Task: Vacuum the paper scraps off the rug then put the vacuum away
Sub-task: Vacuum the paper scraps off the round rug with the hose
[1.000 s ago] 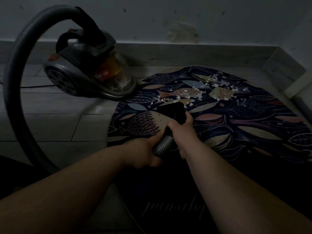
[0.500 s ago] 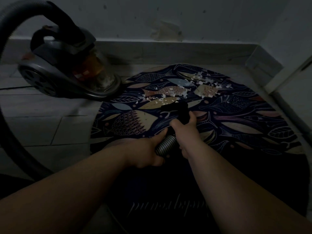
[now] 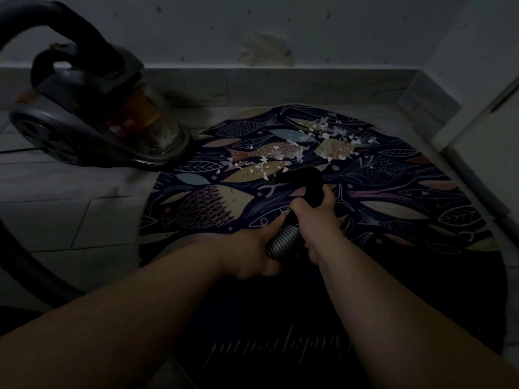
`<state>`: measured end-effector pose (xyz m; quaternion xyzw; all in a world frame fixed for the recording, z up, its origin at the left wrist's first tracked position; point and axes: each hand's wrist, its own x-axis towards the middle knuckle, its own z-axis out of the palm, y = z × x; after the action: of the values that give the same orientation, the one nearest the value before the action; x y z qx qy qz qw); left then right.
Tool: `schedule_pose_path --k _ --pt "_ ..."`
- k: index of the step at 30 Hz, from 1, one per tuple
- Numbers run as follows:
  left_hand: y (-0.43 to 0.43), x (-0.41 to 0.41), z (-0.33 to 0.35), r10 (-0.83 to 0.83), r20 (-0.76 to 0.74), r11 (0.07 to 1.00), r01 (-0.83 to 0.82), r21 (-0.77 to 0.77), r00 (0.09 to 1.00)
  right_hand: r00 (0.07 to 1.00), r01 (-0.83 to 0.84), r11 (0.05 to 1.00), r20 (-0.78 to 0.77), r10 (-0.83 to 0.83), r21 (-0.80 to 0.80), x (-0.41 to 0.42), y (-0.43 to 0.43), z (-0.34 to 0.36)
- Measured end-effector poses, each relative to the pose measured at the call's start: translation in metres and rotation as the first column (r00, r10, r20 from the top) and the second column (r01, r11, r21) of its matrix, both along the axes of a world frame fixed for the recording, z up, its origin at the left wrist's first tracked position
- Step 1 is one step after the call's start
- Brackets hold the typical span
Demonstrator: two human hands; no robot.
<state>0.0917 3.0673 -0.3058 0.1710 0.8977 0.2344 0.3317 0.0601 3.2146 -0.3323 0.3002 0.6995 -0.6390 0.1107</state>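
paper scraps (image 3: 292,148): small white bits, scattered across the upper centre of the rug, over the fish shapes; the nearest bits lie just beside the nozzle.
rug (image 3: 393,192): round, dark, patterned with fish and leaves; spread on the floor from centre to right of the frame; script lettering is seen on its shadowed lower part.
nozzle (image 3: 302,178): black, at frame centre, its head held low over the rug; whether it touches the pile cannot be told.
hose (image 3: 283,241): ribbed grey section is seen between the two hands; the rest is carried off as a dark arc along the left edge up to the vacuum.
right hand (image 3: 314,217): clenched round the black neck behind the nozzle.
left hand (image 3: 252,254): wrapped round the ribbed hose, just behind the right hand.
vacuum (image 3: 92,127): grey canister with a clear bin, set on the floor at upper left, its front beside the rug's edge.
floor (image 3: 70,214): pale tiles, left of the rug.
wall (image 3: 252,29): grey, marked, across the top of the frame.
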Motion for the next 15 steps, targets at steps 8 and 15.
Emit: schedule_pose_path --k 8,15 --pt "-0.002 0.001 0.007 0.066 0.050 0.997 -0.067 0.029 0.997 0.998 -0.049 0.999 0.031 0.049 0.004 -0.006 -0.002 0.001" --pt "-0.017 0.006 0.004 0.099 0.003 0.995 -0.099 0.024 0.995 0.993 -0.114 0.993 0.036 0.114 0.000 -0.007 -0.012 0.001"
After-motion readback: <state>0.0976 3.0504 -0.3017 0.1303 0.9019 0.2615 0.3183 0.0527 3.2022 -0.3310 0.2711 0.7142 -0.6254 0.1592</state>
